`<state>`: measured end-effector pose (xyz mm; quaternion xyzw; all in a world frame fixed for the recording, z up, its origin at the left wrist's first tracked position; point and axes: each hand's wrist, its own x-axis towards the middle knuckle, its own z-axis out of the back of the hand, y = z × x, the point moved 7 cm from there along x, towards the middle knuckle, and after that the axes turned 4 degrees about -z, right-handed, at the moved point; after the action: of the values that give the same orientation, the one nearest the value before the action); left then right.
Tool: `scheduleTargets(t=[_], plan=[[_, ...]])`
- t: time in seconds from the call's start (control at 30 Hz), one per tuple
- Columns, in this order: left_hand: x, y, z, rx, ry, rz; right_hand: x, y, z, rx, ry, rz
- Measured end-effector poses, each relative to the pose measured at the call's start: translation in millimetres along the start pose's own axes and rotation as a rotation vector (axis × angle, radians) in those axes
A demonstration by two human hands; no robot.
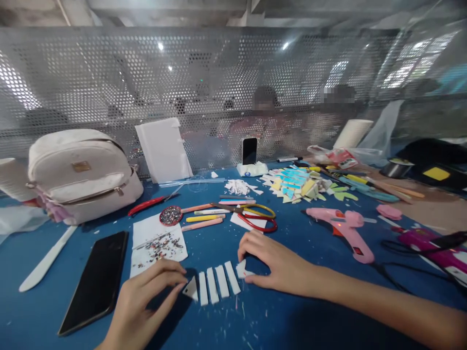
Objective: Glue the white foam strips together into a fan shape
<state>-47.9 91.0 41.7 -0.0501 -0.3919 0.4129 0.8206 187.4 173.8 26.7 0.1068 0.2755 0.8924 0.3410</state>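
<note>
I see four narrow white strips lying side by side on a blue desk, between two bare hands. The left hand has a narrow grip, its fingertips at the edge of a white corner piece. The right hand curves its grip around a small white scrap. I cannot tell whether either pinches firmly. Scissors lie beyond, a pink glue gun to the right, a dark phone to the left.
</note>
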Motion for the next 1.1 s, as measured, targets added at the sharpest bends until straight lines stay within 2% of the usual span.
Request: scheduleTargets(t=[0.1, 0.27, 0.37, 0.5, 0.67, 0.8, 0.97, 1.1], plan=[[-4.0, -1.8, 3.2, 0.081, 0.053, -0.028, 4.1, 1.7, 0.1, -0.003, 0.020, -0.015], [-9.3, -7.7, 5.8, 0.170, 0.061, -0.043, 8.4, 17.0, -5.4, 0.056, 0.027, 0.012], [-12.7, -7.0, 1.3, 0.205, 0.094, -0.048, 14.3, 29.1, -18.8, 0.040, 0.027, 0.091], [-16.8, 1.8, -9.4, 0.259, 0.209, -0.112, 28.4, 38.6, -39.1, -0.014, -0.036, 0.179], [-13.9, 5.1, -15.2, 0.280, 0.239, -0.244, 45.5, 44.5, -53.1, -0.096, -0.070, 0.193], [-7.8, 3.5, -21.3, 0.270, 0.282, -0.173, 48.8, 45.2, -54.9, -0.136, -0.035, 0.172], [-5.4, -4.9, -18.9, 0.175, 0.185, -0.112, 51.5, 57.6, -34.6, -0.061, -0.045, 0.232], [-12.4, -23.2, -7.7, 0.058, 0.011, -0.106, 83.2, 90.8, -22.0, 0.141, 0.028, 0.340]])
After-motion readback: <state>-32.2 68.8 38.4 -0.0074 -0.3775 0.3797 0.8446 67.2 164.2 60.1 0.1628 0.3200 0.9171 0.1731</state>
